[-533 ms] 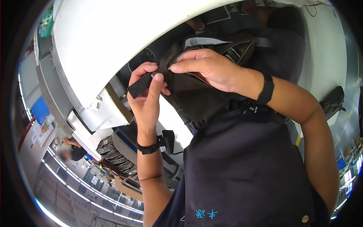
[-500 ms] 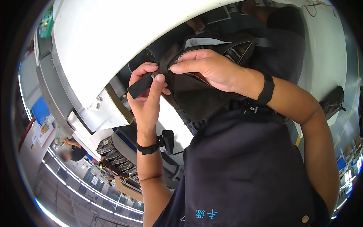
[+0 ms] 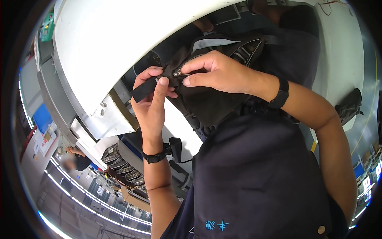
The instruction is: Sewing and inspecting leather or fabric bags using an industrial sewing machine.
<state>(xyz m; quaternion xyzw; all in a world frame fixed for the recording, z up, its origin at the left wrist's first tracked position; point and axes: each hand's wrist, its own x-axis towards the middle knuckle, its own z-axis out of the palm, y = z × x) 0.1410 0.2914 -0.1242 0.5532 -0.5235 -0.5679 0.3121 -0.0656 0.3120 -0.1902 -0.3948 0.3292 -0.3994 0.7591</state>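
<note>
Fingers (L) (image 3: 160, 91) pinch flat blk fabric tab (image 3: 143, 91); R fingers (image 3: 197, 80) parted at metal-toothed zip (image 3: 177, 73).

The left hand (image 3: 152, 113) pinches a black strap (image 3: 142, 91) by a dark bag (image 3: 211, 101); the right hand (image 3: 221, 75), thumb and forefinger parted, meets its metal zipper (image 3: 177, 73) near the white desk (image 3: 115, 44).

The right grip (image 3: 229, 75) covers part of the dark bag's (image 3: 211, 103) zipper (image 3: 185, 74); the left grip (image 3: 151, 109) hides the black tab's (image 3: 144, 91) inner end. Beyond both, the upper edge cuts the white surface (image 3: 119, 36); well leftward, a person's head (image 3: 68, 163) is blurred.
</note>
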